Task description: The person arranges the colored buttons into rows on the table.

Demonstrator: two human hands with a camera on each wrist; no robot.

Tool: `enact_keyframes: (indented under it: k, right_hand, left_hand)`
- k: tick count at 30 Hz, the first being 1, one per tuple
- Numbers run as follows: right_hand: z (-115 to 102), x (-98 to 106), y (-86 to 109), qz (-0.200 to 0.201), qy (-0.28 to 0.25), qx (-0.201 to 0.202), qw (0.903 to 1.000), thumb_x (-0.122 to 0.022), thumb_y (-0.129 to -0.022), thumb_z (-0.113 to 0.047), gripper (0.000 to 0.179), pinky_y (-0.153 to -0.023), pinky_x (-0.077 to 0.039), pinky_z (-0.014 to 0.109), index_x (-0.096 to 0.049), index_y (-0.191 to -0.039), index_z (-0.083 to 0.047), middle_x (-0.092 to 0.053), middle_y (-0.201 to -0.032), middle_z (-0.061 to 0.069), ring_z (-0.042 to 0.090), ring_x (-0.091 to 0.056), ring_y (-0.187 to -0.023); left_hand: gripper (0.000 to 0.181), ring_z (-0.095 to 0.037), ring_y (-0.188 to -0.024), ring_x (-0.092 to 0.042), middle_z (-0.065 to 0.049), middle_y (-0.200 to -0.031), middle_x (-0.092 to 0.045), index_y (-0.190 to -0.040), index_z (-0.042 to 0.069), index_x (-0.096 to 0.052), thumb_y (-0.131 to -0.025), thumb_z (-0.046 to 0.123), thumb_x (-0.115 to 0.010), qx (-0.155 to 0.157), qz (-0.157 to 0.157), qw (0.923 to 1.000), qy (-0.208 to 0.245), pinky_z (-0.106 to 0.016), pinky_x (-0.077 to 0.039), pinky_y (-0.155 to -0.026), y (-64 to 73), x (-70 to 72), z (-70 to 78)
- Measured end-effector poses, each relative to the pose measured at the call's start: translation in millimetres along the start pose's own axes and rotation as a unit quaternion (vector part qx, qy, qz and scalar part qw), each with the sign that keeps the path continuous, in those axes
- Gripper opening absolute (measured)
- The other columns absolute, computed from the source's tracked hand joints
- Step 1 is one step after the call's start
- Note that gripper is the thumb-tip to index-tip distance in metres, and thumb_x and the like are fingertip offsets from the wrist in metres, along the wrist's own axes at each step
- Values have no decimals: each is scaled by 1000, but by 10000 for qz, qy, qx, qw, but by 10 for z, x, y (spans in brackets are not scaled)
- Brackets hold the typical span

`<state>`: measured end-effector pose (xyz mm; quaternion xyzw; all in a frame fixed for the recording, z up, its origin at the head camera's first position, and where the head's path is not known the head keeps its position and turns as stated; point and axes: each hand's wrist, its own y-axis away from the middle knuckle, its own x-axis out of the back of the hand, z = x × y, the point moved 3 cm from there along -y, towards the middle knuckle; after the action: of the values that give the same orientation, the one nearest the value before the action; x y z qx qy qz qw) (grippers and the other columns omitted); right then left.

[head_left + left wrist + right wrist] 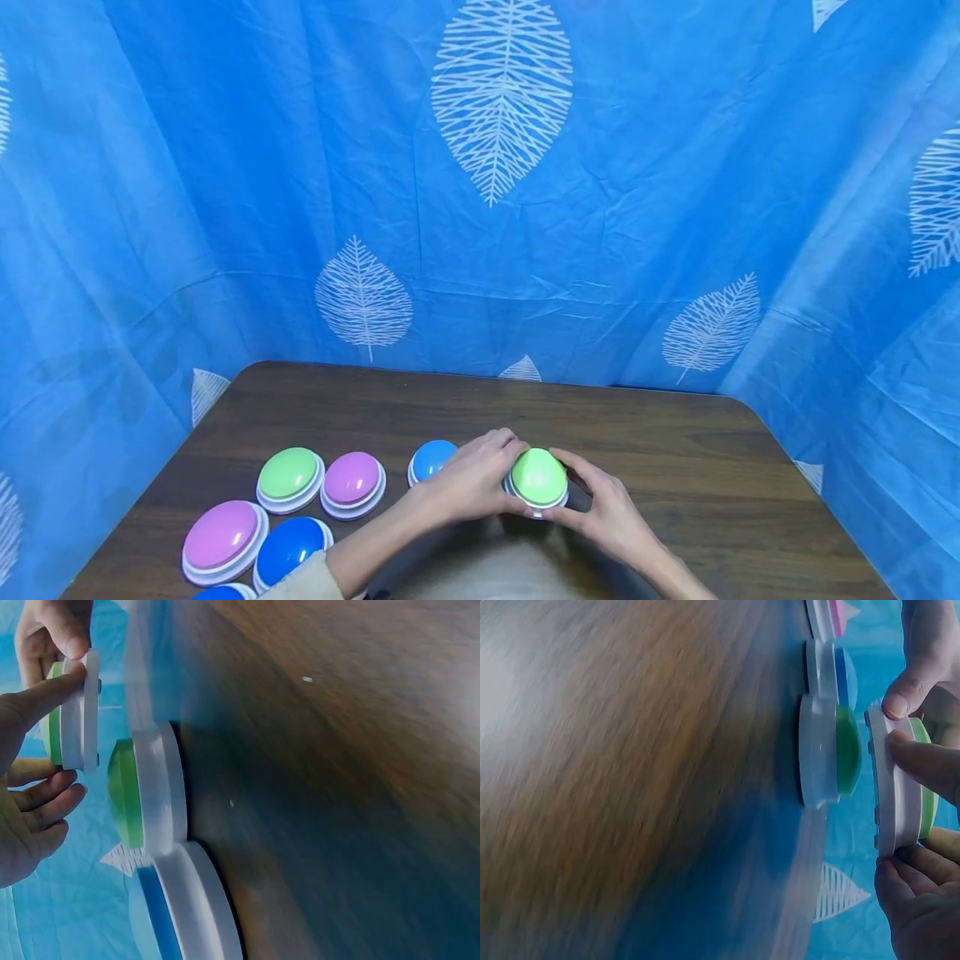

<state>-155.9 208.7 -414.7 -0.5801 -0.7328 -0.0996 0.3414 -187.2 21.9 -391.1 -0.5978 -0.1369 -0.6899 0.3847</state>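
Both hands hold a round push button with a light green dome (538, 477) and white base, raised above the wooden table. My left hand (477, 477) pinches its left rim, thumb at the near side and fingers at the far side. The right hand (609, 510) grips the opposite rim in the same way. Small feet show under the raised base in the right wrist view. On the table beyond it stands another green button (847, 750), touching a blue button (845, 679); this second green one is hidden in the head view.
Left on the table (712, 467) lie a green button (288, 474), a pink button (352, 479), a larger pink button (221, 535) and a dark blue button (289, 550). Another blue one (222, 592) is cut by the frame. A blue leaf-print curtain (600, 250) surrounds the table.
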Motion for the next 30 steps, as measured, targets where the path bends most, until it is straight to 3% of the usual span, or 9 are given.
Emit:
enact_keyframes:
  k: [17, 24, 30]
  right_hand:
    - [283, 223, 33, 163, 590, -543, 9966, -83, -67, -28, 72, -89, -46, 33, -51, -130, -13, -56, -125, 5, 23, -55, -112]
    - [381, 204, 40, 49, 762, -691, 9947, -83, -67, -30, 74, -90, -46, 37, -50, -131, -10, -56, -124, 5, 22, -55, -112]
    - [438, 163, 42, -12, 947, -622, 9936, -81, -68, -37, 76, -93, -42, 44, -50, -131, -11, -56, -125, 1, 21, -52, -114]
  left_hand:
    - [70, -6, -91, -49, 5, -103, -52, -118, 12, -58, -66, 56, -76, -226, -271, 9993, 155, -17, -44, -77, -375, -264, 58]
    - [69, -6, -90, -49, 5, -101, -53, -116, 13, -58, -66, 56, -76, -261, -475, 9984, 132, -17, -44, -76, -447, -395, 23]
    - [68, -5, -86, -48, 7, -97, -51, -116, 14, -59, -66, 55, -77, -106, -723, 9972, 150, -18, -44, -73, -464, -461, 6]
